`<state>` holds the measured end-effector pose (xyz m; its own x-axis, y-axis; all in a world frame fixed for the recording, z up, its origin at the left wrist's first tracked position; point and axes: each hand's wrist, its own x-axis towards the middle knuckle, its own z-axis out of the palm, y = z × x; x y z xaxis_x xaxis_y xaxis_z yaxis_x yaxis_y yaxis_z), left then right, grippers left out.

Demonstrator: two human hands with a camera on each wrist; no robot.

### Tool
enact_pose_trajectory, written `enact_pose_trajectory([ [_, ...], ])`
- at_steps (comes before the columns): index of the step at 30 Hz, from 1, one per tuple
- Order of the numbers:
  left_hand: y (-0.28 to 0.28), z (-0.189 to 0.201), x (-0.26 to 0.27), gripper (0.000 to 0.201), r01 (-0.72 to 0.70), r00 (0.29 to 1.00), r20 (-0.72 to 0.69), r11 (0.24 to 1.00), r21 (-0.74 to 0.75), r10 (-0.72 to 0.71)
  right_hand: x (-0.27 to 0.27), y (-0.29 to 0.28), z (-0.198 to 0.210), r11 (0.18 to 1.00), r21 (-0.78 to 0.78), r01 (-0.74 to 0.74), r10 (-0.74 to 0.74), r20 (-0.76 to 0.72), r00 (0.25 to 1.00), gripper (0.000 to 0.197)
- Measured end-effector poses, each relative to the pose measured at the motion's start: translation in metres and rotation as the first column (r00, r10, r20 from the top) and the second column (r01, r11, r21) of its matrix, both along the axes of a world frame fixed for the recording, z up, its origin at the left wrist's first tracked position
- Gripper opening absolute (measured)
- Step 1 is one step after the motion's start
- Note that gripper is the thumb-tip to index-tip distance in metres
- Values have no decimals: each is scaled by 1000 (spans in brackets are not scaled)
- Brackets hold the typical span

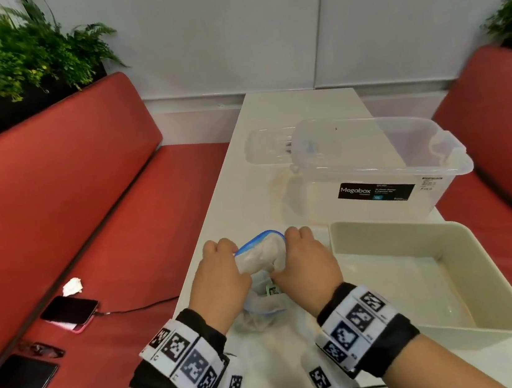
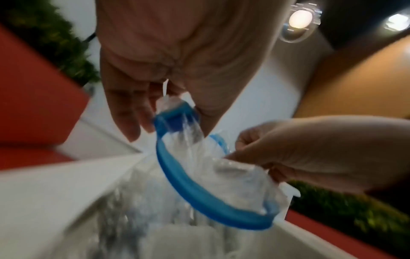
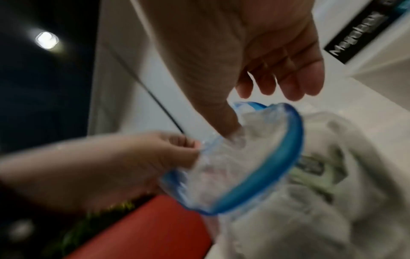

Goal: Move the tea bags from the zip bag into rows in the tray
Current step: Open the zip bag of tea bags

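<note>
Both hands hold a clear zip bag (image 1: 261, 253) with a blue zip rim (image 2: 177, 177) just above the white table (image 1: 269, 110). My left hand (image 1: 221, 263) pinches the left end of the rim. My right hand (image 1: 303, 252) grips the right side, its thumb (image 3: 228, 122) tucked inside the mouth. The rim is pulled into an open loop. White tea bags with green tags (image 3: 310, 168) show blurred through the plastic. The beige tray (image 1: 399, 227) stands just right of the hands, its floor bare.
A clear Megabox storage box (image 1: 376, 174) stands behind the tray, with its clear lid (image 1: 270, 149) to its left. Red benches (image 1: 88, 216) flank the table. The left one carries a phone (image 1: 70, 311) on a cable, glasses, a dark wallet and a crumpled tissue.
</note>
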<state>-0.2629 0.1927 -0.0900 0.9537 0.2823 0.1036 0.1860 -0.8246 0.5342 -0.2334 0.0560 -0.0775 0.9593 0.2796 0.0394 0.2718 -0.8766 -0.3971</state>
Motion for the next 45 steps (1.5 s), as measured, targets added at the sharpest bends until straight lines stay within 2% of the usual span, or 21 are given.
enact_pose_trajectory([
  [3, 9, 4, 2, 32, 42, 999, -23, 971, 235, -38, 7, -3, 0, 995, -89, -55, 57, 26, 998, 24],
  [7, 47, 8, 0, 24, 0, 999, -36, 980, 198, 7, 29, -32, 11, 997, 6, 73, -73, 58, 996, 17],
  [10, 37, 12, 0, 20, 63, 997, -67, 964, 257, -47, 23, -22, 14, 1000, -17, 7, -6, 76, 997, 24],
  [12, 27, 8, 4, 29, 97, 994, -78, 962, 257, -79, 20, -12, 9, 998, -21, -55, 56, 90, 994, 32],
  [15, 35, 6, 9, 25, 85, 996, -45, 945, 316, -75, 31, -20, 6, 1000, -28, 6, -3, 108, 994, 26],
  [18, 45, 6, 11, 30, 126, 992, -55, 952, 280, -116, 42, -32, 3, 999, 10, 48, -49, 83, 995, 8],
  [19, 45, 5, 12, 29, 162, 986, -83, 954, 253, -145, 43, -31, 1, 1000, 11, 26, -26, 71, 997, 12],
  [22, 47, -1, 17, 15, 162, 982, -90, 987, -17, -163, 43, -25, -4, 993, 108, -54, 52, 22, 998, 18],
  [25, 50, -4, 17, 19, 185, 968, -117, 950, -252, -220, 47, -24, -7, 967, 254, -34, 61, -101, 993, 14],
  [27, 52, -8, 15, 22, 161, 961, -135, 887, -434, -241, 48, -24, -8, 913, 407, 38, 68, -244, 967, 21],
  [29, 54, -12, 13, 22, 104, 965, -121, 759, -643, -234, 44, -24, -9, 832, 540, 128, 100, -372, 923, 29],
  [32, 55, -17, 10, 26, 10, 969, -87, 388, -922, -230, 37, -24, -9, 662, 687, 300, 199, -547, 813, 29],
  [34, 58, -18, 7, 28, -16, 977, -50, 167, -986, -206, 33, -25, -8, 562, 708, 428, 255, -640, 725, 23],
  [35, 61, -21, 7, 42, -23, 981, -37, 76, -997, -192, 32, -25, -8, 504, 713, 487, 280, -669, 689, 22],
  [36, 63, -23, 7, 61, -27, 981, -30, 22, -999, -191, 31, -24, -7, 433, 722, 540, 309, -682, 663, 22],
  [37, 66, -26, 8, 71, -32, 981, -38, 35, -999, -191, 30, -23, -7, 356, 730, 584, 336, -683, 648, 22],
  [38, 68, -27, 7, 69, -43, 980, -60, 93, -995, -190, 29, -21, -7, 287, 734, 616, 357, -678, 642, 23],
  [40, 69, -26, 6, 49, -66, 976, -127, 315, -947, -177, 26, -17, -9, 179, 735, 654, 371, -666, 648, 22],
  [42, 69, -23, 5, 41, -127, 968, -222, 540, -832, -114, 23, -14, -14, 95, 737, 669, 346, -655, 672, 22],
  [43, 69, -22, 4, 41, -176, 957, -280, 618, -766, -75, 22, -13, -16, 59, 738, 672, 327, -650, 686, 22],
  [45, 69, -21, 1, 42, -236, 918, -393, 717, -656, -58, 20, -12, -20, 7, 743, 669, 303, -640, 707, 21],
])
